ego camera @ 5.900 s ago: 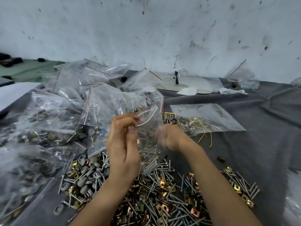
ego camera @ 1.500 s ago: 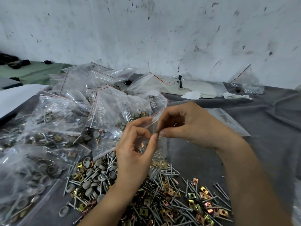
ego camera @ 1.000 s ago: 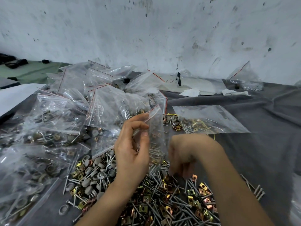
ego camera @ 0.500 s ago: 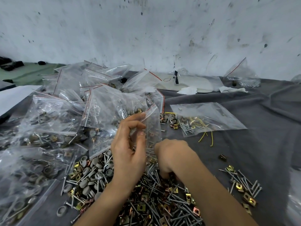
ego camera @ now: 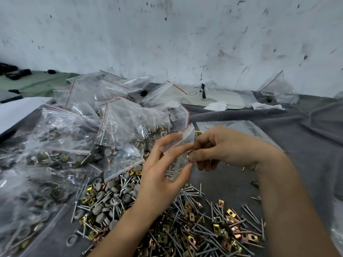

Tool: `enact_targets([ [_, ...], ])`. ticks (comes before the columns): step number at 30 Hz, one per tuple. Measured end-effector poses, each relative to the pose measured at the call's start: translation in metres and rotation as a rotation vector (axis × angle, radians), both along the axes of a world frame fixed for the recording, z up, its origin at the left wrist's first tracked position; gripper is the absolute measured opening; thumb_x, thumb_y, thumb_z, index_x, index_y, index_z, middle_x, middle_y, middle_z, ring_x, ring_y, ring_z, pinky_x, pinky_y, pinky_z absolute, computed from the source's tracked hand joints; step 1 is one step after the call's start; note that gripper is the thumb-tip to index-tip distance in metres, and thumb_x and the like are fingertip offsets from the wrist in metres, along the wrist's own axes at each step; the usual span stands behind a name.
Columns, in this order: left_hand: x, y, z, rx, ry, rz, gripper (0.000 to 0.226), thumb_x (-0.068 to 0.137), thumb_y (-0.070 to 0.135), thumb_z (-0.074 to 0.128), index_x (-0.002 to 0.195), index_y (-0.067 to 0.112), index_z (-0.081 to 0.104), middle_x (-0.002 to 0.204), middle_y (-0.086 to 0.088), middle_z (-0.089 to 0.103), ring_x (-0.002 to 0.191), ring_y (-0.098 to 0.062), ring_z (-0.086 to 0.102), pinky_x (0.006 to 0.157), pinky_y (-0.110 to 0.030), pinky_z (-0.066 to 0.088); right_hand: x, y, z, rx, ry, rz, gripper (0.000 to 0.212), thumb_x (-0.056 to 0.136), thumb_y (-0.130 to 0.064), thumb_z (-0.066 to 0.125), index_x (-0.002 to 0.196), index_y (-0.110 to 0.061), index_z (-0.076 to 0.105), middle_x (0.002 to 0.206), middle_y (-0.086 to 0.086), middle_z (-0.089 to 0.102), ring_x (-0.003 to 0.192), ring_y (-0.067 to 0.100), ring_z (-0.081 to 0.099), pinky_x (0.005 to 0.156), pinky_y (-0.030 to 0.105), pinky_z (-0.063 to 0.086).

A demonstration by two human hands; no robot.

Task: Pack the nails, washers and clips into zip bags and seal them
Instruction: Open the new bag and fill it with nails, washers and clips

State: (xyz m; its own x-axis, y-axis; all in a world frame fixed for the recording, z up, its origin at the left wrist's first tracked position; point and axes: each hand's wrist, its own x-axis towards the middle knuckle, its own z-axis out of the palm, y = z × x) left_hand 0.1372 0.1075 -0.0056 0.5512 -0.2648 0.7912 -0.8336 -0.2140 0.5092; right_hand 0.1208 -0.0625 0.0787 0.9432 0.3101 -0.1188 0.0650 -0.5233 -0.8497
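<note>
My left hand (ego camera: 163, 175) holds a small clear zip bag (ego camera: 179, 153) with a red seal line upright, its mouth spread by thumb and fingers; a few nails show inside. My right hand (ego camera: 222, 147) is pinched on a small brass clip (ego camera: 190, 154) right at the bag's mouth. Below both hands lies a loose heap of nails (ego camera: 187, 193), brass and copper clips (ego camera: 219, 232) and grey washers (ego camera: 111, 197) on the dark grey cloth (ego camera: 306, 145).
A big heap of filled zip bags (ego camera: 83, 130) covers the left and back left. A flat clear bag (ego camera: 246, 128) lies behind my right hand. One more bag (ego camera: 278, 89) and white scraps (ego camera: 217, 105) sit by the stained wall. A white sheet (ego camera: 16, 112) lies far left.
My right hand has risen from the loose pile, where it picked up a clip, to the bag's mouth. My left hand kept hold of the bag.
</note>
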Motion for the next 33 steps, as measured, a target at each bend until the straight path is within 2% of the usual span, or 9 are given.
enact_targets([
  [5,0.001,-0.001,-0.001,-0.012,-0.03,-0.013,0.026,0.082,0.023,0.065,0.107,0.015,0.066,0.123,-0.008,0.054,0.123,-0.01,0.048,0.104,-0.022,0.038,-0.003,-0.004,0.002,0.045,0.02,0.047,0.008,0.081,-0.019,0.069,0.075,-0.015,0.068,0.063,0.002,0.068,0.057,0.009,0.062,0.055,0.018,0.049],
  [9,0.0,-0.001,-0.002,-0.047,0.016,-0.034,0.022,0.08,0.026,0.067,0.096,0.011,0.068,0.123,-0.001,0.054,0.122,-0.009,0.05,0.101,-0.027,0.043,-0.005,-0.007,0.004,0.073,0.041,0.058,0.023,0.072,-0.032,0.067,0.081,-0.011,0.067,0.066,0.003,0.069,0.06,0.01,0.063,0.058,0.019,0.05],
  [12,-0.001,-0.002,-0.001,-0.049,0.011,-0.032,0.022,0.082,0.025,0.066,0.096,0.008,0.066,0.121,-0.003,0.055,0.121,-0.008,0.051,0.099,-0.029,0.045,-0.004,-0.006,0.004,0.075,0.023,0.054,0.026,0.072,-0.034,0.067,0.081,-0.01,0.066,0.067,0.003,0.069,0.061,0.01,0.063,0.059,0.02,0.05],
  [17,-0.001,-0.002,-0.001,-0.027,-0.021,-0.012,0.021,0.086,0.024,0.062,0.097,0.007,0.065,0.122,0.002,0.053,0.122,-0.005,0.05,0.1,-0.026,0.045,-0.003,-0.005,0.003,0.12,0.034,0.038,0.019,0.071,-0.034,0.067,0.072,-0.015,0.065,0.064,0.003,0.067,0.059,0.009,0.062,0.057,0.019,0.049],
  [25,-0.001,-0.001,0.001,-0.115,0.076,-0.093,0.018,0.086,0.022,0.062,0.095,0.007,0.064,0.123,-0.001,0.056,0.12,-0.01,0.055,0.09,-0.043,0.053,0.002,-0.004,-0.002,0.246,0.173,0.033,0.022,0.073,-0.024,0.068,0.072,-0.006,0.057,0.061,0.003,0.061,0.056,0.01,0.057,0.054,0.018,0.046],
  [28,-0.001,0.0,0.002,-0.127,0.11,-0.131,0.013,0.085,0.021,0.063,0.095,0.013,0.062,0.123,-0.001,0.057,0.12,-0.01,0.055,0.094,-0.038,0.051,0.003,-0.005,-0.005,0.296,0.189,0.04,0.015,0.076,-0.019,0.067,0.069,-0.009,0.059,0.061,0.004,0.06,0.056,0.011,0.057,0.053,0.018,0.046],
  [33,0.002,0.003,0.003,-0.175,0.216,-0.156,0.006,0.088,0.017,0.064,0.093,0.014,0.064,0.121,0.004,0.058,0.119,-0.01,0.055,0.095,-0.027,0.047,0.001,-0.006,-0.005,0.306,0.108,0.083,0.01,0.075,-0.026,0.069,0.073,-0.017,0.071,0.07,0.007,0.067,0.066,0.014,0.063,0.062,0.021,0.05],
])
